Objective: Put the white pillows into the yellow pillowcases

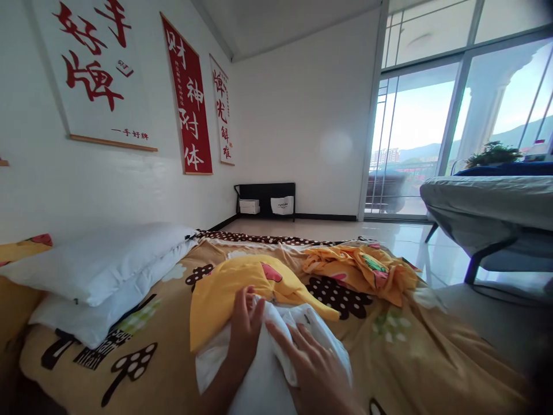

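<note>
A white pillow (254,383) lies in front of me, its far end tucked into a yellow pillowcase (228,276) with a pink-red patch. My left hand (244,331) is closed on the pillow beside the pillowcase's near edge, its fingers curled and thumb up. On the pillow's right part, my right hand (317,360) is closed, a fold of the white fabric between thumb and fingers. How much of the pillow is inside the case is hidden.
Two stacked white pillows (129,262) rest at the left of the brown patterned bedding (173,369). A crumpled orange-yellow cloth (358,268) lies at the far right of it. Beyond stand a low black rack (272,193) and, to the right, a covered table (496,190).
</note>
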The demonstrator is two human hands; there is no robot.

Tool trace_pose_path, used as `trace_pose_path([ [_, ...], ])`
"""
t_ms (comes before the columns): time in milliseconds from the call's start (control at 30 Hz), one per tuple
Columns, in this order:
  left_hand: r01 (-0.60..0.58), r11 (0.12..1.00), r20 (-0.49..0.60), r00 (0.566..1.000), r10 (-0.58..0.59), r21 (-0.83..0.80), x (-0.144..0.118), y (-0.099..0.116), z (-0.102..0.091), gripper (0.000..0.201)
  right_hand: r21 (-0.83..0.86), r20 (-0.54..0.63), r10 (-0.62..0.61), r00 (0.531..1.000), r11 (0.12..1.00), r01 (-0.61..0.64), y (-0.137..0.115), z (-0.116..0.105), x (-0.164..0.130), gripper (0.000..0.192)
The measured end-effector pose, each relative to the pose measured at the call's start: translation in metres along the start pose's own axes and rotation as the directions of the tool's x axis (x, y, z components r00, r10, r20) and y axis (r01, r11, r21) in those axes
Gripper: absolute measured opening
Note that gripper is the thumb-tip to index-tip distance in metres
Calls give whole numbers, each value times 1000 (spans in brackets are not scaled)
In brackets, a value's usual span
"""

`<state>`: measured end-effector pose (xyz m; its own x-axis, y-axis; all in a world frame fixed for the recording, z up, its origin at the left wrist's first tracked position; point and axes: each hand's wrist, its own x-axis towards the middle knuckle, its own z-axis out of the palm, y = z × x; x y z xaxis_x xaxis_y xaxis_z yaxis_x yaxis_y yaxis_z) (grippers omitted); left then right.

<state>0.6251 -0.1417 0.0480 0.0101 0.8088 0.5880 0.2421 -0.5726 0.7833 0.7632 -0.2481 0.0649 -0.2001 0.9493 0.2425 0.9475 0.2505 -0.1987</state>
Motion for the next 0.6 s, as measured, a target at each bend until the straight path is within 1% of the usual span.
trace_pose_path([
  [33,-71,996,-47,996,73,51,1,0,-7,34,20,10,10,1000,1000,-10,0,-4,0,90],
  [67,-146,982,-63,986,155,124,3,0,-16,30,43,10,16,1000,999,-16,0,-7,0,90],
  [100,-222,951,-41,971,236,214,5,0,-24,25,67,4,19,1000,998,-19,1,-9,0,87],
  [133,-292,905,23,954,300,311,7,0,-33,21,92,-4,20,1000,996,-20,2,-12,0,84],
  [167,-351,847,125,936,329,400,9,0,-41,20,115,-10,21,1000,993,-20,3,-13,-1,82],
  [200,-400,781,237,916,323,479,10,1,-47,21,134,-12,23,1000,991,-21,4,-15,-2,81],
  [233,-440,713,342,894,290,545,11,1,-53,21,148,-11,24,1000,989,-22,4,-15,-2,81],
  [267,-473,647,422,872,247,598,12,0,-56,19,156,-7,26,1000,988,-24,4,-15,-3,81],
  [300,-498,585,472,856,213,640,12,0,-58,18,159,1,28,1000,987,-28,4,-14,-4,82],
  [367,-526,480,495,845,203,702,14,-3,-59,19,160,18,32,999,987,-35,3,-12,-4,83],
  [433,-545,401,490,838,241,736,18,-8,-58,25,159,23,29,999,987,-32,2,-10,-5,84],
  [467,-563,363,497,826,265,742,23,-11,-58,27,159,19,27,999,987,-29,2,-10,-5,84],
  [533,-604,278,528,793,304,747,38,-14,-60,31,157,17,23,1000,987,-26,3,-9,-5,83],
  [567,-608,243,533,787,312,756,48,-15,-62,32,154,23,24,999,988,-27,3,-10,-4,83],
  [600,-591,222,517,797,313,776,59,-16,-64,30,150,29,25,999,988,-29,3,-10,-4,83],
])
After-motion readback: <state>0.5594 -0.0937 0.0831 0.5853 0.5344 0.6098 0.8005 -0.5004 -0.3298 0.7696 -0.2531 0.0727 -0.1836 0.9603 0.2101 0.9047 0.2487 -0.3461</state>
